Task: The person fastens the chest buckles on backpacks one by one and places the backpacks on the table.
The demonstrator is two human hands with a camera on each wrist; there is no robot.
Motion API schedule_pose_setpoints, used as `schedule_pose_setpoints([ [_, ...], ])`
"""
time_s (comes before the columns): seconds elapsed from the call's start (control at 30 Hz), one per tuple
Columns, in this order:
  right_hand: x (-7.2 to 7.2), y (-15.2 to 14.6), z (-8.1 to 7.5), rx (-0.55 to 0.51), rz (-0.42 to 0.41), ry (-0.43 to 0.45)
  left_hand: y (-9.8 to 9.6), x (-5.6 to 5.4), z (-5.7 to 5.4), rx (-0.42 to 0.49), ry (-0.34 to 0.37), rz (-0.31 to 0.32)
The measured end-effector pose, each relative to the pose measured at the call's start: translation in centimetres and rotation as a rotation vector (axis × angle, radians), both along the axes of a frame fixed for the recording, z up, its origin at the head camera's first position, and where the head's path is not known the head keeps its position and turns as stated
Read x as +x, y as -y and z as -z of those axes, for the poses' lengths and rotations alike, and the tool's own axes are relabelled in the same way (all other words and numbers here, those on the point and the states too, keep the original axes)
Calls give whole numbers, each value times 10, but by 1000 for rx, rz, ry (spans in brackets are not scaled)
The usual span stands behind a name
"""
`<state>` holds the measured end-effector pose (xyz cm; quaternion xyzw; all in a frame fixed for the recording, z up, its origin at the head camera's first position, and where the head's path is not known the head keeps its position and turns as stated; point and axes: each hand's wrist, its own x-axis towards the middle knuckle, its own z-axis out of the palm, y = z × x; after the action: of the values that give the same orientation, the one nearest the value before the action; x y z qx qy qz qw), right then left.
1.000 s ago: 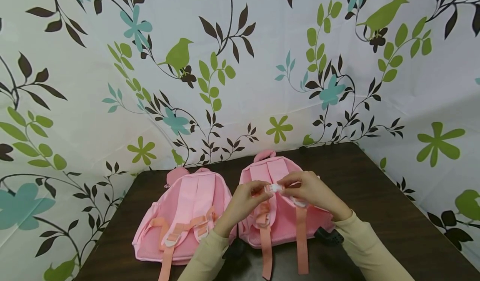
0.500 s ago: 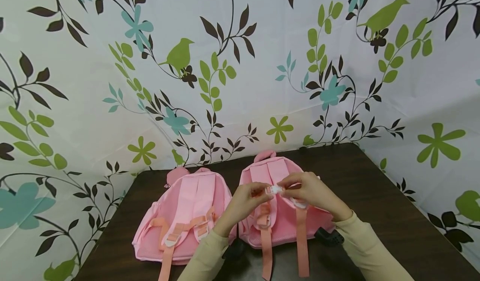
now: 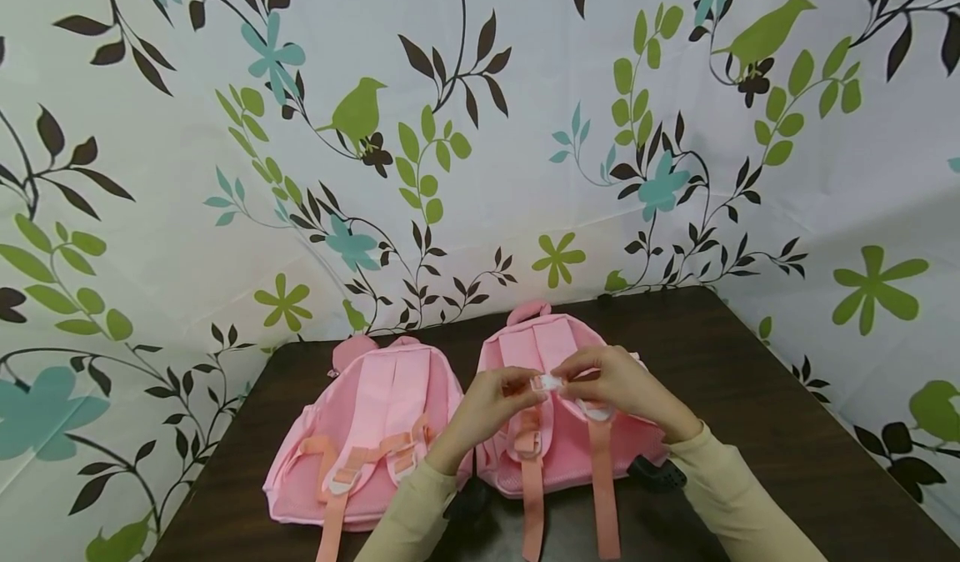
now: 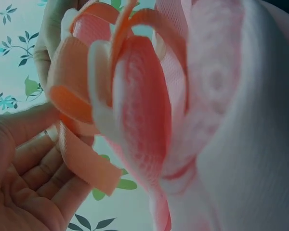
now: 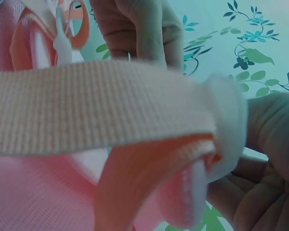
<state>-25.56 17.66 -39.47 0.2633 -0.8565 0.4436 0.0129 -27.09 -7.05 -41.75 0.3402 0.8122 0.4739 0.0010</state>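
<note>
A small white plastic buckle (image 3: 546,383) is held above the back of the right-hand pink backpack (image 3: 572,454). My left hand (image 3: 491,403) pinches the buckle's left end, and my right hand (image 3: 622,385) pinches its right end. Whether its two halves are clicked together I cannot tell. In the left wrist view, an orange strap end (image 4: 91,163) hangs by the fingers of my left hand (image 4: 33,192). Close to the right wrist camera, an orange webbing strap (image 5: 101,106) crosses in front and passes through a white slider (image 5: 229,125), hiding part of my right hand (image 5: 274,163).
A second pink backpack (image 3: 296,483) lies to the left, its orange straps (image 3: 333,524) trailing toward me. Both packs rest on a dark wooden table (image 3: 780,429). Behind stands a white cloth (image 3: 517,170) printed with leaves and birds. Black wrist devices (image 3: 656,473) are worn below the hands.
Both hands keep their pinch on the buckle, which has shifted very slightly down. The right-hand strap end has dropped a little lower. The backpacks stay in place.
</note>
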Motion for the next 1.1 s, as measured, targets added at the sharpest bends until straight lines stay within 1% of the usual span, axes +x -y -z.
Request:
schedule_pose_setpoints([
  [0.17,1,3,0,-5,7,-23,0,0,1,6,-16,-6],
  [0.27,1,4,-1,2,9,-26,1,0,0,7,-12,-11],
  [0.47,1,2,-1,20,-3,11,0,2,0,7,7,-7],
  [0.57,1,-1,-1,37,-12,15,-2,3,0,-15,14,-2],
  [0.73,0,-4,3,42,-70,13,-3,8,1,-76,35,-13],
  [0.87,-1,-5,12,41,-113,28,-3,13,7,-119,31,-18],
  [0.97,-1,-6,18,61,-140,9,-2,17,15,-146,1,-9],
  [1.1,0,-7,25,81,-168,-27,-1,22,28,-186,-61,-9],
])
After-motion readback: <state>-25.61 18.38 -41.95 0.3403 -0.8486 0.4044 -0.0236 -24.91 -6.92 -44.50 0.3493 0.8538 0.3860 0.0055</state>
